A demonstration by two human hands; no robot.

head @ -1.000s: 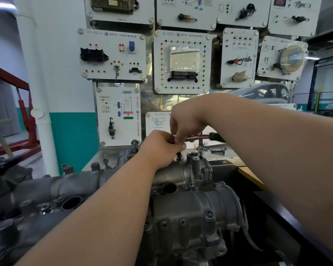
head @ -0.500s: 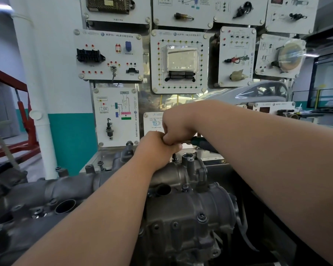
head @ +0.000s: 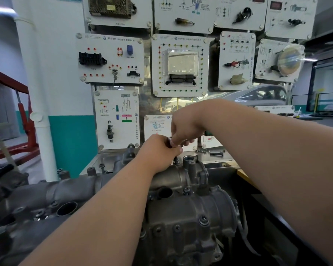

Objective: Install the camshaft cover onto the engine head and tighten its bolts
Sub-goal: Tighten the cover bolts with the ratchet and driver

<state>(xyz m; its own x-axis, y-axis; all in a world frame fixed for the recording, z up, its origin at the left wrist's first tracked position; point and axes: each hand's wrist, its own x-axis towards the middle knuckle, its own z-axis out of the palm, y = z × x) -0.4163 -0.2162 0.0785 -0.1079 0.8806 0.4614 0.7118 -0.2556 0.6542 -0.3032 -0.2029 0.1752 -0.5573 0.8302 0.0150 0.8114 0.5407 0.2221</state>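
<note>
Left hand (head: 160, 151), right hand (head: 185, 127) clasp shiny ratchet (head: 170, 141) over rough-cast cover (head: 174, 177).

The left forearm (head: 104, 208) and right forearm (head: 267, 150) are bare throughout; the left hand (head: 158, 150) and right hand (head: 185, 127) are bare as well.

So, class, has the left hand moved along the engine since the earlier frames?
No. The left hand stays just left of the upright round port on the camshaft cover, gripping the ratchet.

Matt cast metal on the camshaft cover (head: 173, 177); glossy plastic panels (head: 110, 58).
</note>
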